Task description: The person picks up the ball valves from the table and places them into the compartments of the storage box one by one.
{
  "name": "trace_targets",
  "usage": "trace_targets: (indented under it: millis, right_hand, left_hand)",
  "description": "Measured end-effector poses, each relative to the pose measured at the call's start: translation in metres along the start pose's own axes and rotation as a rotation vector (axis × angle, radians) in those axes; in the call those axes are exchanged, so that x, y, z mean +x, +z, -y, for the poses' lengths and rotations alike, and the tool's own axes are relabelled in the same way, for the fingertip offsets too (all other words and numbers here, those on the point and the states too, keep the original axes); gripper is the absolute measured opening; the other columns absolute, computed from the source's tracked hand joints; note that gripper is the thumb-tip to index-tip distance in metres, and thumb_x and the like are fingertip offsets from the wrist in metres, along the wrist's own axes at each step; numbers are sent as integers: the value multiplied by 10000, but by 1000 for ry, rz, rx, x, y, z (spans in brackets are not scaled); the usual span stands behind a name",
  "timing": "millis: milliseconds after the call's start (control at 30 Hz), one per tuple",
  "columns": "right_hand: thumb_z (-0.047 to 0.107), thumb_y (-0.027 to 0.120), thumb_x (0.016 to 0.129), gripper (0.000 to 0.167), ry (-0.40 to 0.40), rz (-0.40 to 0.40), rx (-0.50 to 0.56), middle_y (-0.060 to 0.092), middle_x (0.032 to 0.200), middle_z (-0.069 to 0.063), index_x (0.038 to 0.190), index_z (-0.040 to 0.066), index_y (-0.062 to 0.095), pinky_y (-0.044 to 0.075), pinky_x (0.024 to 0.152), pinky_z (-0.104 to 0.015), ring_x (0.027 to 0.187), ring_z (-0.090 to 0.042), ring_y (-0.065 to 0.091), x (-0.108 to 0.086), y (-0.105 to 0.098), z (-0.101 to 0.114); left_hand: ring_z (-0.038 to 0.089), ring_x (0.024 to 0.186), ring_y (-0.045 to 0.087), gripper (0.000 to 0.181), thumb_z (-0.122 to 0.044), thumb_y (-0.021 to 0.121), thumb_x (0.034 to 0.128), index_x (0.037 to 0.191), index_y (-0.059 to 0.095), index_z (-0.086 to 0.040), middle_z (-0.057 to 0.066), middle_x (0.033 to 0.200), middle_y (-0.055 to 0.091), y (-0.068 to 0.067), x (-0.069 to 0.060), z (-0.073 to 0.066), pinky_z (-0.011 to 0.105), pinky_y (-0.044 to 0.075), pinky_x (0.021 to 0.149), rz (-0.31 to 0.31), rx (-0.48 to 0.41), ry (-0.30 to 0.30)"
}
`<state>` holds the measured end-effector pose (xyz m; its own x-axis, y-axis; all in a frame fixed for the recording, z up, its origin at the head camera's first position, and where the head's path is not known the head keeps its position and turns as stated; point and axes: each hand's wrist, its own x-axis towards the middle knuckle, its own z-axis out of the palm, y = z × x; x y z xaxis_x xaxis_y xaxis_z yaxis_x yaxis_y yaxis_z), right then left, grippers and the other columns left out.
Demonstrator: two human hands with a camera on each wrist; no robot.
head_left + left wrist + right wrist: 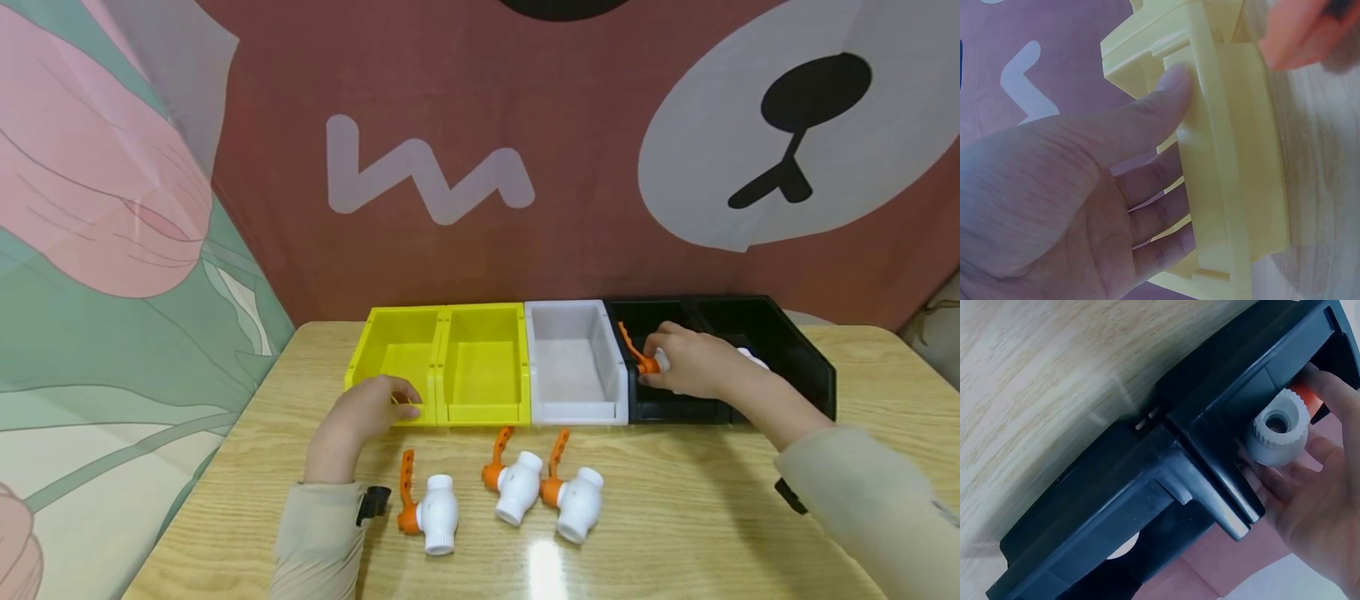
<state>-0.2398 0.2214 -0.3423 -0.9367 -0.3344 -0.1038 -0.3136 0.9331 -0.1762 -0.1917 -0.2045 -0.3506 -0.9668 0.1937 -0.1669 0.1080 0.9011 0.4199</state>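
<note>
The right hand (693,362) holds a white valve (1279,428) with an orange handle (632,346) inside the left black bin (675,411); in the right wrist view its fingers curl round the valve's body. At the leftmost yellow bin (401,321), the left hand (367,412) grips the front wall (1210,169), thumb on one side and fingers on the other. Three more white valves with orange handles lie on the table in front of the bins: one at the left (438,514), one in the middle (519,487) and one to its right (580,505).
Beside the yellow bins stand a second yellow bin (483,412), a white bin (576,411) and the two black bins. Something white (752,358) lies in the right black bin (827,379), partly hidden by the right arm. A printed cloth hangs behind the wooden table (675,517).
</note>
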Motion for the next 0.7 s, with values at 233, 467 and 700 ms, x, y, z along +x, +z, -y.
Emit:
trace_targets:
  millis: [233,467,700]
  right_hand:
    - [333,753,862,395,-12,-5,-13,565,1116,-150,1116,41,677,522,681,-466,739,-204,556,1,6,2]
    - [296,751,847,378,-17,-13,-24,585,1087,-150,1109,31,687,531,745,-521,753,-212,569,4,14,2]
    - [285,749,851,382,-19,-19,-30,586,1070,-159,1107,11,680,528,746,-533,752,-214,571,5,19,0]
  left_hand:
    - [215,896,603,142,-179,710,926,1049,741,-115,31,1003,677,1,1,0,427,509,841,1,-1,0]
    - [213,890,600,135,-176,705,931,1047,740,-116,33,1008,675,1,1,0,424,508,837,5,-7,-6]
    - [218,902,601,139,-177,706,929,1048,741,-115,34,1011,676,0,1,0,431,507,848,4,-2,-3]
